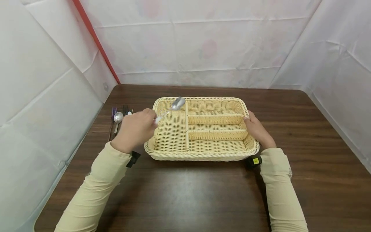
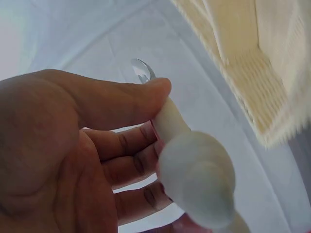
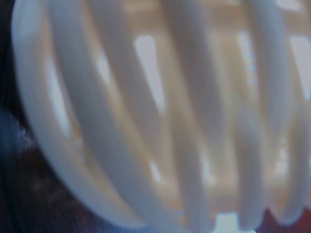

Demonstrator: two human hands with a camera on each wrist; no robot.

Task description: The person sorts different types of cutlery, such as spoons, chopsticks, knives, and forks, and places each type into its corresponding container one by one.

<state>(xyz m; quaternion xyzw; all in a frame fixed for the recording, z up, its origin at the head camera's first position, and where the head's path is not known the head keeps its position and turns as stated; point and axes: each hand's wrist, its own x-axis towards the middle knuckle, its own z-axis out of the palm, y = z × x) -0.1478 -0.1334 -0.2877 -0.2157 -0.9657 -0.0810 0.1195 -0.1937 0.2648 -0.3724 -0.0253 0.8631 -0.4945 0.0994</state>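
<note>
My left hand (image 1: 136, 129) pinches a spoon (image 1: 178, 103) by its pale handle, and the silver bowl points over the left compartment of the wicker basket (image 1: 203, 157). In the left wrist view the thumb presses on the handle (image 2: 197, 165), whose thick rounded white end faces the camera; the other fingers curl beneath it. My right hand (image 1: 259, 130) grips the basket's right end, thumb over the rim and fingers outside. The cream basket has one large left compartment and three narrow ones on the right. Its woven strands (image 3: 189, 97) fill the right wrist view up close.
Left of the basket, partly hidden behind my left hand, lie a silver spoon (image 1: 118, 117), a purple-tined fork (image 1: 114, 112) and a dark fork (image 1: 126, 109). The dark wooden table (image 1: 185, 193) is bordered by white cloth (image 1: 203, 48) at the back and sides.
</note>
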